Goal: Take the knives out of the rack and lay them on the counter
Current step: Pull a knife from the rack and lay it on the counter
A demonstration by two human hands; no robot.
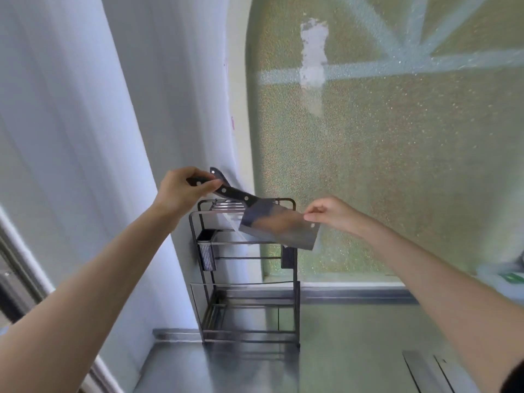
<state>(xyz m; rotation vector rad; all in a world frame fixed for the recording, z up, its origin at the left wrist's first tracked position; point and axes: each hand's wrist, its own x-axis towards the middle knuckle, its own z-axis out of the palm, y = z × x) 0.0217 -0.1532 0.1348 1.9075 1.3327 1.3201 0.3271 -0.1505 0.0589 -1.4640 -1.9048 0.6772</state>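
Observation:
A cleaver with a wide steel blade and a black riveted handle hangs level above the top of the black wire rack. My left hand grips the handle's end. My right hand pinches the blade's upper far corner near its hole. Behind the cleaver's handle a second black knife handle sticks up, and a thin blurred blade runs down from it into the rack's top slots. The rack stands on the steel counter in the corner.
A small black cup holder hangs on the rack's left side. A white wall lies to the left and a frosted window is behind the rack. Something white and green sits at the right edge.

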